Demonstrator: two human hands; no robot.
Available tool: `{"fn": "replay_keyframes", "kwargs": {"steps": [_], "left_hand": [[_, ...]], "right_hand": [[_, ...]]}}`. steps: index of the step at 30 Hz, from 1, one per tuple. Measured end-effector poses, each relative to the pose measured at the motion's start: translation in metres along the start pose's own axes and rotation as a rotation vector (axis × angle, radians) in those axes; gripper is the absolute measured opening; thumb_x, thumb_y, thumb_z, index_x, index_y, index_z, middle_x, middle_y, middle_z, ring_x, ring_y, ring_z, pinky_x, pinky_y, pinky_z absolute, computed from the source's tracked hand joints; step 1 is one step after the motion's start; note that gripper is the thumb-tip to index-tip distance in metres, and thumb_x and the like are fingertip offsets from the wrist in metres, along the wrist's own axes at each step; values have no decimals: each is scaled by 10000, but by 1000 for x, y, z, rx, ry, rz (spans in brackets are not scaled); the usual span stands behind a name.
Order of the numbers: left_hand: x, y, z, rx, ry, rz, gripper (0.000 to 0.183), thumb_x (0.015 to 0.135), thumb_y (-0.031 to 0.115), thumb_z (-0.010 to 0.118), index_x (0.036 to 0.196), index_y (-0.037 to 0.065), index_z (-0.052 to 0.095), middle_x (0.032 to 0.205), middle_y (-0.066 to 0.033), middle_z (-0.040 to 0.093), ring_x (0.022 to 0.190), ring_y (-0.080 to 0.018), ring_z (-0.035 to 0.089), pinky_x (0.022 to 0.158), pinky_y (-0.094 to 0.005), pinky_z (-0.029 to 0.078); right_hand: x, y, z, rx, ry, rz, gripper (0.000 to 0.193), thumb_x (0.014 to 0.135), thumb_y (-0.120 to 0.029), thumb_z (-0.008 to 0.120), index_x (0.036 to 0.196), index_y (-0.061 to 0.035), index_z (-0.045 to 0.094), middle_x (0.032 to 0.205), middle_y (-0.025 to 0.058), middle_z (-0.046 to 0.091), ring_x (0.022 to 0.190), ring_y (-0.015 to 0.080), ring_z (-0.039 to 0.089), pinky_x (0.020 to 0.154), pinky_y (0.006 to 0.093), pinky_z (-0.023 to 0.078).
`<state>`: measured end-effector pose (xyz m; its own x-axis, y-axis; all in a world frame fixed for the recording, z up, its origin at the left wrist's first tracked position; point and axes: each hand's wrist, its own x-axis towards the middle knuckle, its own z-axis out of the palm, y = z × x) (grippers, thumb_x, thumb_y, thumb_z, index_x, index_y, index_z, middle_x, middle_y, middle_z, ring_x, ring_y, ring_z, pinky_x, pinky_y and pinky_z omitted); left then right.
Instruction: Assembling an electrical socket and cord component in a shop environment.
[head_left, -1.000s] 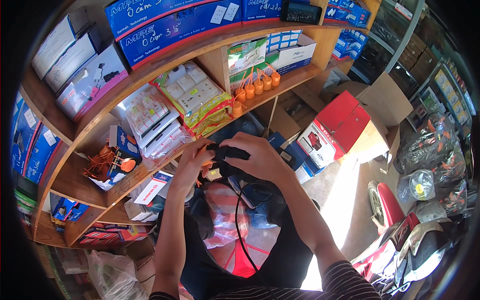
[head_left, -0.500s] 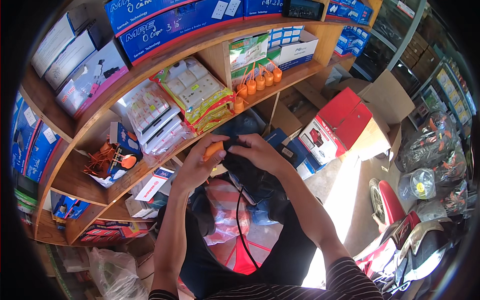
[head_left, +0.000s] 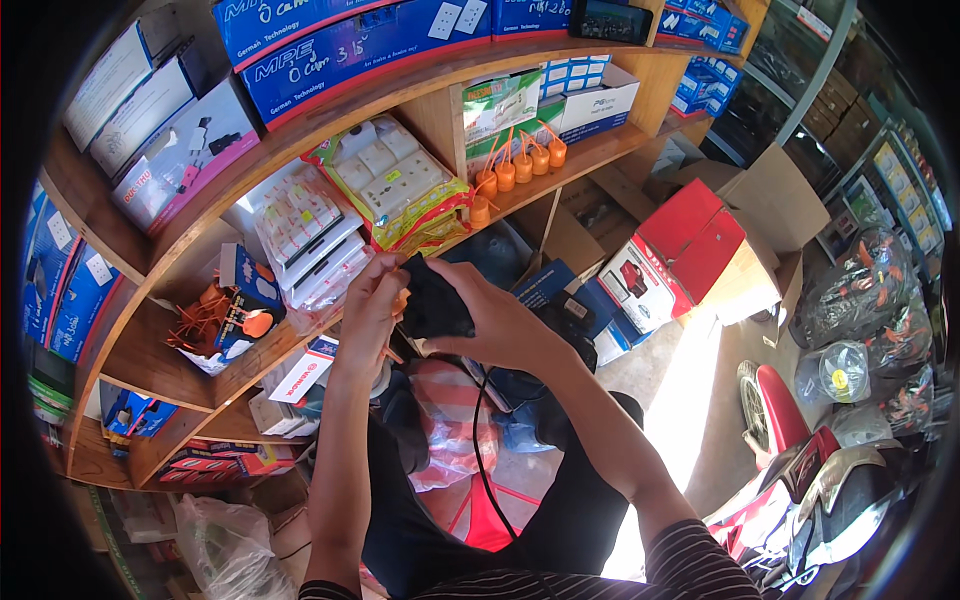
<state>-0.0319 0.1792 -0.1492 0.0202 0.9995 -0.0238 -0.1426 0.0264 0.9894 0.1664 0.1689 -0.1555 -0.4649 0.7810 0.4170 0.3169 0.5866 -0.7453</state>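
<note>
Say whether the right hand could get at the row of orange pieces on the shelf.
Probably yes: the orange pieces stand on the open shelf, ahead of the right hand, with nothing visibly blocking them, though it would likely need to release the black item.

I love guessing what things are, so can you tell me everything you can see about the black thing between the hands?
The black thing is very dark and plain, with a soft, cloth-like look and a broad, bunched-up shape. It is held up off the ground. The right hand grips its right side, hiding some of it. The left hand is at its left edge, pinching a little orange piece. What it is really made of, I can't tell.
</note>
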Motion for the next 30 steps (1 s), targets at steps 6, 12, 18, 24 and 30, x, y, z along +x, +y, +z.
{"fn": "replay_keyframes", "kwargs": {"steps": [6, 12, 18, 24, 30], "left_hand": [[-7, -4, 10, 31, -96, -49, 168, 990, 149, 523, 1105, 37, 571, 849, 4, 526, 647, -65, 497, 561, -233, 420], [-10, -10, 13, 92, -298, 100, 292, 1047, 264, 519, 1193, 15, 474, 879, -36, 531, 677, -93, 508, 618, -247, 430], [-18, -16, 26, 156, -302, 119, 378, 991, 262, 635, 1199, 4, 454, 924, -73, 561, 758, -106, 520, 680, -240, 445], [-16, -5, 27, 613, -231, 447, 462, 835, 206, 805, 1149, 20, 522, 938, -134, 584, 843, -235, 582, 775, -323, 489], [-11, 0, 19, 189, -178, 119, 283, 954, 204, 692, 1134, 52, 535, 780, -8, 564, 575, -72, 503, 490, -227, 394]], "right_hand": [[3, 7, -12, -212, 22, -1, 517, 790, -110, 743, 1264, -54, 542, 1082, 185, 655, 1014, 369, 646, 863, 406, 521], [-4, 17, -16, -131, 45, 97, 269, 861, -118, 693, 1104, -33, 615, 863, 179, 684, 802, 355, 674, 721, 391, 524], [-6, 23, -18, 237, 98, 301, 261, 945, -230, 639, 1058, 3, 676, 783, 84, 685, 719, 225, 664, 692, 338, 505], [-12, 10, 0, 677, 332, 733, 311, 979, -283, 600, 1054, 10, 669, 833, 25, 654, 726, 83, 589, 699, 263, 483], [-2, -1, -10, 356, 148, 238, 711, 960, -436, 633, 1463, -56, 305, 1395, 153, 426, 1250, 233, 485, 1036, 365, 431]]}}
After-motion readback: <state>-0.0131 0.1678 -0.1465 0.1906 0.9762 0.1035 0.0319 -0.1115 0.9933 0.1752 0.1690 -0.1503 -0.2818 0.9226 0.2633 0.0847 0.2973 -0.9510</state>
